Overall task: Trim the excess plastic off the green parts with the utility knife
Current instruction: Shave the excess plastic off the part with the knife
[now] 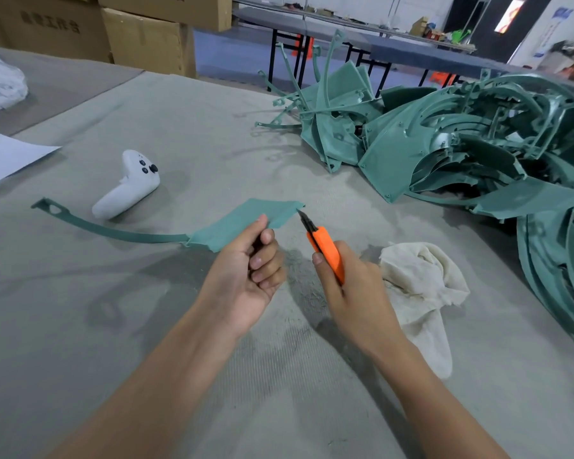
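Of the person, only the two arms are in view. The left hand (246, 270) and the right hand (348, 286) are bare. The left forearm (166, 376) and the right forearm (424, 392) are bare too, down to the bottom edge of the picture, where they are cut off. The fingernails are short and plain; they show on several fingers of the left hand and on the thumb of the right hand.

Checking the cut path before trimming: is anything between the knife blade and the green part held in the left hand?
Nothing visible does. The utility knife in the right hand has its blade tip right at the right corner of the green part. The left hand pinches that part further left, clear of the blade.
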Tool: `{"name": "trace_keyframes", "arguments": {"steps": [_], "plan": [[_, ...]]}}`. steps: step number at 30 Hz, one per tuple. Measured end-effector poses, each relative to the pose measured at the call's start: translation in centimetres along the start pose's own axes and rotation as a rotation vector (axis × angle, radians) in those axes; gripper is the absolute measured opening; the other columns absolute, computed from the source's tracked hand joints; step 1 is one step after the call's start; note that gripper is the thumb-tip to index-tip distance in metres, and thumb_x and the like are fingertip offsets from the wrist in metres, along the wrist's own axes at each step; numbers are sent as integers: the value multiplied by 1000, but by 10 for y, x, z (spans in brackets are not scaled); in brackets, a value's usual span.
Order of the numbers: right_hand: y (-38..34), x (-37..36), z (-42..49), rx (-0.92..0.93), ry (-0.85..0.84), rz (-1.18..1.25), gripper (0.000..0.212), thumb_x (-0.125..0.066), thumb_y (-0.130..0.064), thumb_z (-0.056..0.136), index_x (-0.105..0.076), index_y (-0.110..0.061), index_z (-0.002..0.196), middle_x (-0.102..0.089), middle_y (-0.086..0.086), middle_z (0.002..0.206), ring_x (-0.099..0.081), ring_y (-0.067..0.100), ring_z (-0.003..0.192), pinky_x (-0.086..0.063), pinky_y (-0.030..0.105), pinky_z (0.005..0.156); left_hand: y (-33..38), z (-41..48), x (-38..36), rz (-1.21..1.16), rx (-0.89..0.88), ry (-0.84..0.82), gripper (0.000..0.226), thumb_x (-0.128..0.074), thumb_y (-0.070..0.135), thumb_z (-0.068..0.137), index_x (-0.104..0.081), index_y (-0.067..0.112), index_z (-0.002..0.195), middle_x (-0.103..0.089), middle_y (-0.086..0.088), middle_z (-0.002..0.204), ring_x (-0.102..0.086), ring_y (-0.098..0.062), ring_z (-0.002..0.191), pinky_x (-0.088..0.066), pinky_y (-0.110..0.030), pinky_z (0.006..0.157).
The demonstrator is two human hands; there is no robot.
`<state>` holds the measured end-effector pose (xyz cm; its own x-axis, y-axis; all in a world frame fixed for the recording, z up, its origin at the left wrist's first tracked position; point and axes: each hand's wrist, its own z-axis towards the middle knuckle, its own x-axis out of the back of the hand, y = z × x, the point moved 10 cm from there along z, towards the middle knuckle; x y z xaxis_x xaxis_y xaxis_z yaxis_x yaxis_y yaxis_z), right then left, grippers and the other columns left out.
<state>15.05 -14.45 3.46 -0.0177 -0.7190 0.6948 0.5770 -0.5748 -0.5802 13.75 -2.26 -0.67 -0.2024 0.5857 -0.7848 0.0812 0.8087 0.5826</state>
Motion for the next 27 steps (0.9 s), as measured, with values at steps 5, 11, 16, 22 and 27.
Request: {"name": "trace_keyframes", "arguments": {"steps": [5, 11, 16, 22, 27], "plan": [[-9, -7, -2, 53, -44, 8, 22, -51, -26, 102, -42, -20, 82, -36, -12, 52, -43, 12, 47, -27, 21, 47, 0, 1, 2, -23, -7, -5, 40, -52, 29, 89, -53, 19, 50, -25, 8, 40, -19, -6, 34, -19, -19, 35], [-11, -8, -1, 86, -54, -6, 23, -52, -24, 101, -39, -24, 83, -36, -13, 52, -41, 12, 47, -27, 23, 48, 1, 2, 1, -32, -14, -29, 33, -54, 30, 84, -53, 18, 53, -25, 8, 40, -19, -6, 34, -19, -20, 36], [-11, -12, -3, 99, -73, -31, 20, -52, -25, 101, -40, -23, 85, -36, -13, 53, -42, 11, 48, -27, 22, 47, 0, 2, 2, -32, -5, -26, 40, -50, 29, 91, -54, 18, 53, -24, 8, 41, -19, -6, 34, -19, -19, 36], [0, 3, 4, 27, 22, 1, 23, -51, -25, 101, -45, -16, 81, -41, -9, 54, -41, 14, 48, -29, 24, 47, 1, 3, 2, -31, -4, -22, 44, -49, 29, 93, -54, 19, 51, -24, 8, 41, -19, -6, 34, -18, -19, 36], [-2, -3, 0, 33, -9, -10, 22, -50, -27, 101, -47, -14, 84, -41, -10, 54, -41, 13, 46, -30, 25, 48, 0, 1, 2, -16, -2, -19, 34, -55, 31, 84, -54, 19, 52, -23, 8, 41, -18, -6, 35, -18, -20, 37]]}}
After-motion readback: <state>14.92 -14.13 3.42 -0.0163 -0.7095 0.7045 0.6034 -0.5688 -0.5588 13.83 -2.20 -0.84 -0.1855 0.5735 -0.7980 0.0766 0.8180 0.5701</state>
